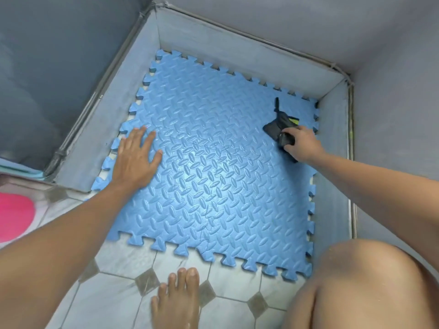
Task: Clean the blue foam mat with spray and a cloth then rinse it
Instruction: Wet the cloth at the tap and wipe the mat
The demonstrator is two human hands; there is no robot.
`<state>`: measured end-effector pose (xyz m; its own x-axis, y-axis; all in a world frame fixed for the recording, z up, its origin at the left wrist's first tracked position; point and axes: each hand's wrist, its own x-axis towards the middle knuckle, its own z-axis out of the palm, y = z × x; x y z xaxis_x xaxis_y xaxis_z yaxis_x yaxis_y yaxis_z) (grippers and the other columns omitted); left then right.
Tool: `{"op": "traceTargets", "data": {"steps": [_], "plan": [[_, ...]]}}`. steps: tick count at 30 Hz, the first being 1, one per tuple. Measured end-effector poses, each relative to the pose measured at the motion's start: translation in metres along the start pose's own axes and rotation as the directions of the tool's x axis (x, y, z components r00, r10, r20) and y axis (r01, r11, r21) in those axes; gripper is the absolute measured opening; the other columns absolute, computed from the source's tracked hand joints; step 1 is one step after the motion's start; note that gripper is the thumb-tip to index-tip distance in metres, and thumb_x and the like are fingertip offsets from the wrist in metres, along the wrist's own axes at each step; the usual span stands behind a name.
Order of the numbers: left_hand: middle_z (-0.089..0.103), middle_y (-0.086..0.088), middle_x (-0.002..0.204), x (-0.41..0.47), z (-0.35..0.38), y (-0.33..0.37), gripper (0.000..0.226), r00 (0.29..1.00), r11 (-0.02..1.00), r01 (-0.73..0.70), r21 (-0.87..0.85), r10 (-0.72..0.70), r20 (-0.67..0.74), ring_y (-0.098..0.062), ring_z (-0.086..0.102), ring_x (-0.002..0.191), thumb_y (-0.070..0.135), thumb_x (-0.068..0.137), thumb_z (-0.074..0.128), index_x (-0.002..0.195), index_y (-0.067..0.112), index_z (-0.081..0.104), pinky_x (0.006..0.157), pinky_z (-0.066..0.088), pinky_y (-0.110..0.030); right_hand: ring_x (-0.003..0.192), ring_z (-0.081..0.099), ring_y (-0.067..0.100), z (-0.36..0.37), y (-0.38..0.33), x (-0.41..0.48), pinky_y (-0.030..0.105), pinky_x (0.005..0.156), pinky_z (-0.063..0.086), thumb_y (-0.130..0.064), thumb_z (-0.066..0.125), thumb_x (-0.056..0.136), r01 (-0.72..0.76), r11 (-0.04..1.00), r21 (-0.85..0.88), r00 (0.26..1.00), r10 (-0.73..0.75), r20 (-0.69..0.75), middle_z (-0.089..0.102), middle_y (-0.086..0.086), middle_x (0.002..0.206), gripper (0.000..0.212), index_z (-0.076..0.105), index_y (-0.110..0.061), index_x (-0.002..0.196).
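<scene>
1. Left hand (136, 160) lies flat, fingers spread, pinning the blue interlocking foam mat (213, 186) to the tiled floor (114, 302). Less pressure and the mat may slide.
2. Right hand (301, 144) grips the dark crumpled cloth (276, 127) near the mat's far-right corner. It could snag on the toothed edge.

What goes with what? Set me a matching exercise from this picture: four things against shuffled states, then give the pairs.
1 left hand
2 right hand
3 mat
4 foot

a grips the cloth
b bare, on the tiles
c blue, toothed edges
d lies flat on the mat, fingers spread

Pairs: 1-d, 2-a, 3-c, 4-b
</scene>
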<state>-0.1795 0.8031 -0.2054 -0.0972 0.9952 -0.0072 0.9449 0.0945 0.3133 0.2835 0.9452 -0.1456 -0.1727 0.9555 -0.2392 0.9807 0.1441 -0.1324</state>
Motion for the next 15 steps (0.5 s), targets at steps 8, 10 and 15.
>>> {"op": "traceTargets", "data": {"steps": [8,10,15], "plan": [[0.034,-0.011,0.166,-0.002,-0.001,0.003,0.067,1.0,1.0,0.024,-0.015,-0.024,-0.013,-0.032,0.025,0.156,0.053,0.101,0.036,0.157,0.018,0.04,0.128,0.012,-0.05,0.115,0.049,0.027,0.022,-0.068,-0.089,0.035,0.077,0.052,-0.029,0.068,0.084,0.592,0.806,0.018,0.797,-0.588,0.14,0.053,0.008,0.119,0.04,0.065,-0.023,0.124],[0.033,-0.01,0.167,-0.003,-0.001,0.003,0.068,1.0,1.0,0.019,-0.019,-0.019,-0.008,-0.032,0.024,0.156,0.055,0.101,0.034,0.158,0.018,0.039,0.128,0.012,-0.05,0.112,0.048,0.025,0.032,-0.098,-0.114,0.031,0.066,0.047,-0.033,0.063,0.087,0.813,0.579,0.069,0.548,-0.798,0.251,0.052,0.007,0.117,0.036,0.064,-0.024,0.122],[0.032,-0.01,0.167,-0.003,-0.003,0.005,0.068,0.999,0.999,0.031,-0.016,-0.031,-0.02,-0.031,0.022,0.157,0.056,0.101,0.033,0.158,0.019,0.038,0.128,0.002,-0.04,0.114,0.05,0.024,0.026,-0.106,-0.104,0.027,0.063,0.041,-0.026,0.072,0.083,0.872,0.482,0.086,0.411,-0.816,0.407,0.051,0.005,0.124,0.041,0.061,-0.024,0.122]]}}
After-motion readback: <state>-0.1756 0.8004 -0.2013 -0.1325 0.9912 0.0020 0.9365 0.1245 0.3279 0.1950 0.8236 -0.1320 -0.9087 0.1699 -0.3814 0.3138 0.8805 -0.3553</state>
